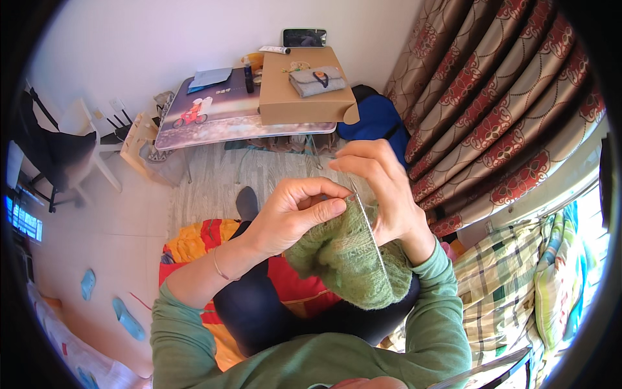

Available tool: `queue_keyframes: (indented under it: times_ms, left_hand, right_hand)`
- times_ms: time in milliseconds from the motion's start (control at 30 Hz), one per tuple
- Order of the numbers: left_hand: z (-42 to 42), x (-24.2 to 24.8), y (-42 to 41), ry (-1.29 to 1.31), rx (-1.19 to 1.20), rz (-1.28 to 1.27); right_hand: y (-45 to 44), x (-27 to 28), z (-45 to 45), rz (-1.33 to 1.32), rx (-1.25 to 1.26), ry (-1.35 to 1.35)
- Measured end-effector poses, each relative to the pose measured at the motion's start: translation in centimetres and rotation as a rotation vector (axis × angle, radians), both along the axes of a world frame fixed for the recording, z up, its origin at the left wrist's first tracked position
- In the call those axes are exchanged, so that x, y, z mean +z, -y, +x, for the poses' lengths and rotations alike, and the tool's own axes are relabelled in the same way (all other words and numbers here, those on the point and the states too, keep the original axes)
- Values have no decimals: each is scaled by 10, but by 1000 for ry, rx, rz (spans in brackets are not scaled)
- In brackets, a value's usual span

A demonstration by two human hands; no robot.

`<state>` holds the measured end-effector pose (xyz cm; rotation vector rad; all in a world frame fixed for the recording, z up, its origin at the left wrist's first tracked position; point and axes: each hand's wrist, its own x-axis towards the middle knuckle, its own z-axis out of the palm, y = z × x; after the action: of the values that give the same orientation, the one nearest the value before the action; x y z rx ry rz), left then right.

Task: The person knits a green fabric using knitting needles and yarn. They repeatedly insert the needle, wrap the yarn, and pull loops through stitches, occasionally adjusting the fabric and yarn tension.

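Green knitted fabric hangs above my lap, with a thin knitting needle running along its edge. My left hand pinches the knitting's upper end between thumb and forefinger, beside the needle's tip. To the right, my right hand has its fingers raised and spread, with the thumb side close against the needle and the fabric. Whether it holds yarn or a second needle cannot be told.
A low folding table stands ahead, bearing a cardboard box with a grey felt pouch and a phone. Patterned curtains hang at the right, above checked bedding. Blue slippers lie on the left floor.
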<state>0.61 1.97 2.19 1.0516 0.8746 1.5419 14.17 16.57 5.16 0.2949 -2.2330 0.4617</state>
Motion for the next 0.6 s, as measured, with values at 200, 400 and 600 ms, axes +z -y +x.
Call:
queue_keyframes:
  times_ms: [200, 400, 600]
  left_hand:
    - [-2, 6, 1, 4, 88, 4]
    - [-2, 8, 1, 136, 77, 18]
    - [-4, 4, 1, 155, 71, 16]
  right_hand:
    - [4, -9, 28, 259, -360, -304]
    - [10, -11, 30, 71, -291, -258]
    - [11, -11, 29, -18, -216, -193]
